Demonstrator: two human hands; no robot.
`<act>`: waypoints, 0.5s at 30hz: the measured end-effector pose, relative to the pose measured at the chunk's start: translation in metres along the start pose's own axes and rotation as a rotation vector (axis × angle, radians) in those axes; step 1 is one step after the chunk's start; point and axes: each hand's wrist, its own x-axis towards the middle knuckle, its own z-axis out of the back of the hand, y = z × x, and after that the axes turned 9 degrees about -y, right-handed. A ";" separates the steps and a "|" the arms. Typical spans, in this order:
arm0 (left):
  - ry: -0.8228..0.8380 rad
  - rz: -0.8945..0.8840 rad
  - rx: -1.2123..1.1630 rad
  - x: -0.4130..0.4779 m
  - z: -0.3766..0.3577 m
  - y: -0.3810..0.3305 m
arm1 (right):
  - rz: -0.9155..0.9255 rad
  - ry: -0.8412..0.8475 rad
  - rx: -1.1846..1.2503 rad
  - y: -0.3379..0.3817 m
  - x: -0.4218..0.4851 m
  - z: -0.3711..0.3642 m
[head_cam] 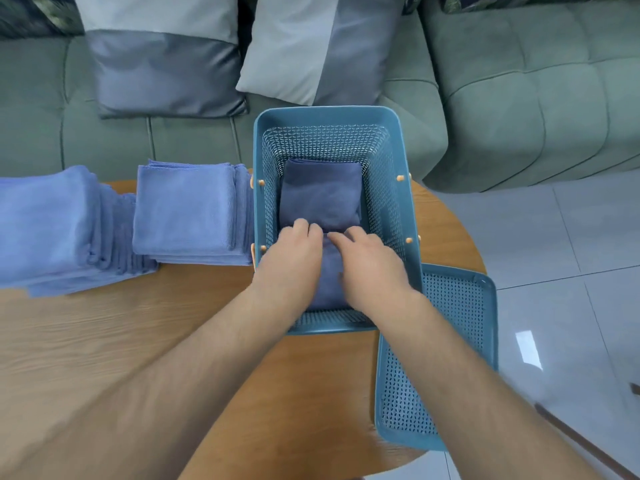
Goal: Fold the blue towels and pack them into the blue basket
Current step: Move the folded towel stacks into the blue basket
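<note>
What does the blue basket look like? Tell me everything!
The blue basket is teal plastic, rectangular with rounded corners, a solid rim and walls full of little holes. Small tan pegs stick out of its long sides. It stands upright on the wooden table. A folded towel lies inside, with the left hand and right hand reaching in onto it. Stacked towels sit by its left side.

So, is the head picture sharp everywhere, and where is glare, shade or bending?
Head view: motion blur smears the forearms and the left towel stack; a glare patch sits on the floor tiles; the towels inside the basket look darker, shaded by its walls; the sofa seams look bowed by the wide lens.
</note>
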 end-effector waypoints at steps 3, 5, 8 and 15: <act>-0.334 -0.135 -0.066 -0.020 0.029 0.026 | 0.022 -0.298 0.044 0.016 -0.011 0.025; -0.441 -0.121 -0.016 -0.034 0.045 0.051 | 0.058 -0.461 0.095 0.035 -0.012 0.038; -0.492 0.020 0.057 -0.048 0.056 0.096 | 0.147 -0.563 0.147 0.075 0.000 0.045; -0.468 0.236 0.064 -0.068 0.067 0.192 | 0.324 -0.559 0.159 0.191 0.031 0.032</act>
